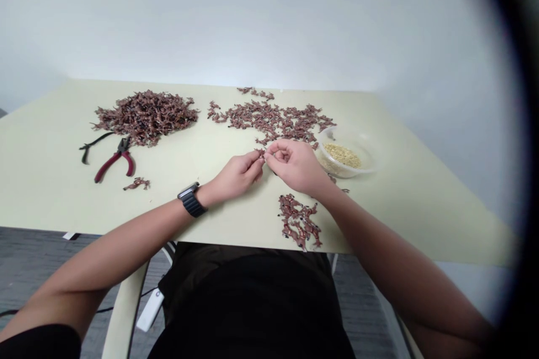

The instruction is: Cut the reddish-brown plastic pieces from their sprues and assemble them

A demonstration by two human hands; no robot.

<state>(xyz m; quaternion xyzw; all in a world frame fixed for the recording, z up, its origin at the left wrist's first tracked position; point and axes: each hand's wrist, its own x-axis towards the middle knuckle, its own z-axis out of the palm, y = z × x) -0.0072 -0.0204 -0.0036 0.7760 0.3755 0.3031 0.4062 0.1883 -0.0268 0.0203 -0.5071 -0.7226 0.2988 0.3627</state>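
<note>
Head view: left hand point(238, 175) and right hand point(295, 166) raised close together above the surface point(50, 190), fingertips meeting at 1 small reddish-brown piece point(260, 152). Fine pinching work at this instant, nothing broader. Left fingers point(256, 168) curled and almost closed; right fingers point(273, 148) curved in a loose pinch. Grip by both hands or by only 1: too small to tell. Long axis of the piece likewise unclear (too tiny at this distance), its place just between the 2 hands. Just beyond, a wide spread of similar pieces point(269, 118); farther left, a big heap point(145, 118), red-handled pliers point(115, 158) and a few loose pieces point(137, 183). Beside the right hand, a clear bowl point(324, 143) of pale grains point(342, 155); nearer the body, a small pile point(298, 221).
</note>
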